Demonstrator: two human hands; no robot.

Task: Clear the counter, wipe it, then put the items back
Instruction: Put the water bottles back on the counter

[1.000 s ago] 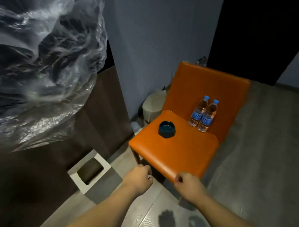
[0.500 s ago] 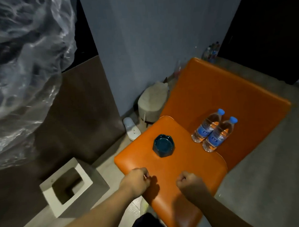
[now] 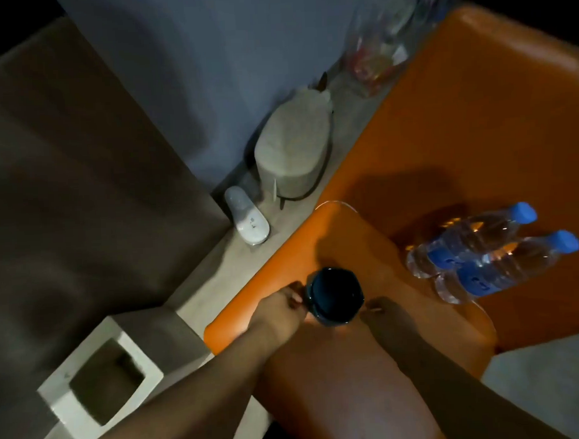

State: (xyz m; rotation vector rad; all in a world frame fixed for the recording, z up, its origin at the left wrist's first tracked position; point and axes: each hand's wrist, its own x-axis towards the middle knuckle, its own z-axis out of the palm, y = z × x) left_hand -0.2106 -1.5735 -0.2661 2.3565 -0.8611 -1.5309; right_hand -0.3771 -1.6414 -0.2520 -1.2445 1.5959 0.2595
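Note:
A dark teal ashtray (image 3: pixel 333 293) sits near the front left of the orange chair seat (image 3: pixel 348 236). My left hand (image 3: pixel 279 309) has its fingertips pressed against the ashtray's left rim. My right hand (image 3: pixel 388 314) sits just off its right side, fingers curled; I cannot tell whether it touches. Two clear water bottles with blue caps and labels (image 3: pixel 465 241) (image 3: pixel 502 269) stand together on the seat to the right, against the orange backrest (image 3: pixel 476 111).
A square white bin (image 3: pixel 99 380) stands on the floor at lower left. A white slipper (image 3: pixel 248 217) and a beige round object (image 3: pixel 292 153) lie by the grey wall. A clear plastic bag (image 3: pixel 377 56) rests behind the chair. My knee (image 3: pixel 338 383) is below the ashtray.
The view has dropped closer to the chair. Both hands moved forward from the seat's front edge to either side of the ashtray. The big plastic sheet has left the view.

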